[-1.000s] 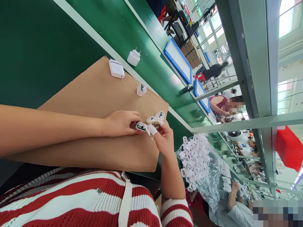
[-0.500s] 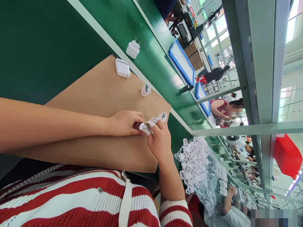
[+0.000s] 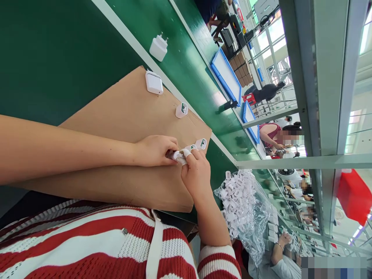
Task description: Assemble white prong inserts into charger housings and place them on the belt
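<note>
Over the brown cardboard sheet [image 3: 122, 112], my left hand [image 3: 155, 151] is closed on a small piece with a dark body and a white end [image 3: 176, 155]; its exact kind is hidden by the fingers. My right hand [image 3: 197, 174], with white covers on the thumb and a finger, pinches at the white end. Just beyond the right fingers stand two open white charger housings, one partly hidden [image 3: 192, 147] and one in fuller view [image 3: 201, 143], green inside. Another open housing [image 3: 181, 110] stands farther up the sheet. A white charger [image 3: 154, 82] lies at the sheet's far edge.
A white two-pin plug charger [image 3: 158, 48] sits on the green belt [image 3: 188, 66] behind a pale rail [image 3: 128, 37]. At right lies a clear bag [image 3: 241, 201] full of white housings. Blue-rimmed trays [image 3: 226, 75] stand beyond. Co-workers sit farther off; one person's hand [image 3: 285, 238] shows lower right.
The two-pin charger on the belt has shifted up and left against the rail. Both hands stay together at the small piece, with slight finger movement. The whole view has moved a little.
</note>
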Demonstrator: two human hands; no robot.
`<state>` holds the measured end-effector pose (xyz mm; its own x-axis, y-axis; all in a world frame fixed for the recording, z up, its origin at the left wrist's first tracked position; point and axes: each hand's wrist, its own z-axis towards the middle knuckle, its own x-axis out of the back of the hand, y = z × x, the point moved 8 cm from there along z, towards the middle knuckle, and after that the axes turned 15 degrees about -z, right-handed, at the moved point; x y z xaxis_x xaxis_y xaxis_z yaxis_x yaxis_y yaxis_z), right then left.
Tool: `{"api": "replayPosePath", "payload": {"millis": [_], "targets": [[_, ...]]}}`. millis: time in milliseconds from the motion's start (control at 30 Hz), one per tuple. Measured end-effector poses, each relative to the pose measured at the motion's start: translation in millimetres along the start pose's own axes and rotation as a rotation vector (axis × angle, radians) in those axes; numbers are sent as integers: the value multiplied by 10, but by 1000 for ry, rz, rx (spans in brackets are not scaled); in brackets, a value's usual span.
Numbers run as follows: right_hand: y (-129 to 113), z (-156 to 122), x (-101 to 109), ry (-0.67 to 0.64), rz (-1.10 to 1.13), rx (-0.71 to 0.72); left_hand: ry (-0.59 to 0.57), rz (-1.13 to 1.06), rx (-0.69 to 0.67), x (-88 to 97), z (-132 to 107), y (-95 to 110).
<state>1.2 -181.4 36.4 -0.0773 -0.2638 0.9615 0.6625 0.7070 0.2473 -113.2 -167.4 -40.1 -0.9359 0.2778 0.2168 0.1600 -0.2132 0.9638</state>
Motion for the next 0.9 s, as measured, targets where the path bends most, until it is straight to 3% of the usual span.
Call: {"api": "replayPosePath", "payload": {"millis": [133, 367, 433, 533, 633, 733, 800, 900], "targets": [[32, 35, -31, -14, -28, -30, 20, 17, -3, 26, 7, 8], [104, -75, -203, 12, 130, -275, 9, 75, 48, -10, -25, 32], [250, -158, -237, 66, 234, -327, 30, 77, 70, 42, -21, 43], [819, -492, -207, 167, 278, -548, 163, 104, 121, 263, 96, 119], [1564, -1060, -205, 102, 64, -944, 307, 254, 94, 439, 432, 371], [2047, -1488, -332, -98, -65, -1258, 137, 509, 49, 279, 1052, 588], [2140, -1529, -399, -113, -47, -1286, 130, 572, 111, 267, 1494, 602], [2089, -1463, -431, -48, 8, -1243, 161, 611, 220, 315, 2031, 542]]}}
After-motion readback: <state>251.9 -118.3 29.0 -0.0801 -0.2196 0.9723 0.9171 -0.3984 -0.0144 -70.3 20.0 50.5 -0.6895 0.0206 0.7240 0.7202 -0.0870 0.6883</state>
